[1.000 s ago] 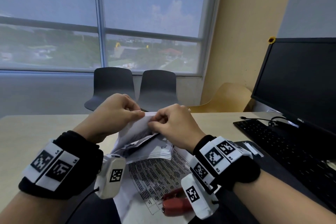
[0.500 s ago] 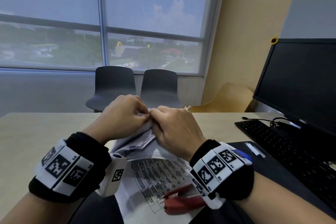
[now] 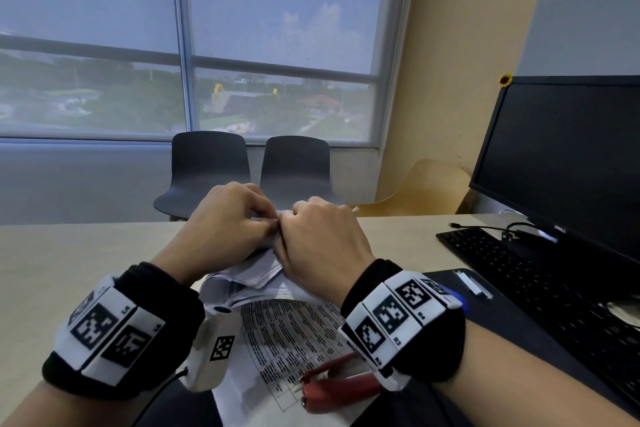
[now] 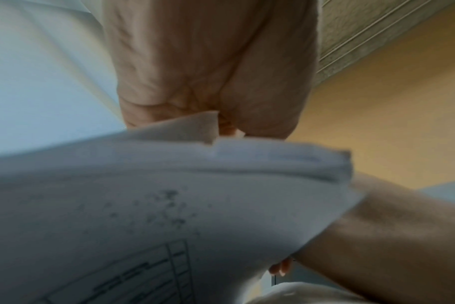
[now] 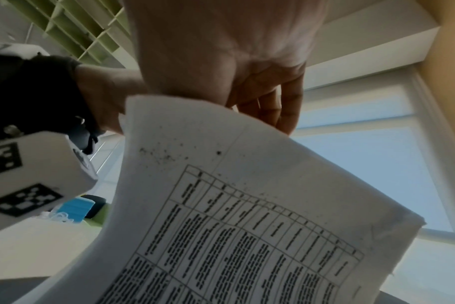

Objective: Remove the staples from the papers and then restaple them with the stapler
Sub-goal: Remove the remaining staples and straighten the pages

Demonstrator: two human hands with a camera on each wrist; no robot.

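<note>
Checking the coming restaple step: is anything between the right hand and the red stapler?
Nothing visible blocks it. The red stapler lies on the papers just under the right wrist; the right hand is busy pinching the papers' corner with the left hand.

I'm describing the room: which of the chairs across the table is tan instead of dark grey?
The right-most chair, nearest the monitor, is tan; the two chairs under the window are dark grey.

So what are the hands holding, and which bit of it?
Both hands hold the papers. The left hand and the right hand pinch the same top corner, lifted off the desk. The staple itself is hidden behind the fingers.
</note>
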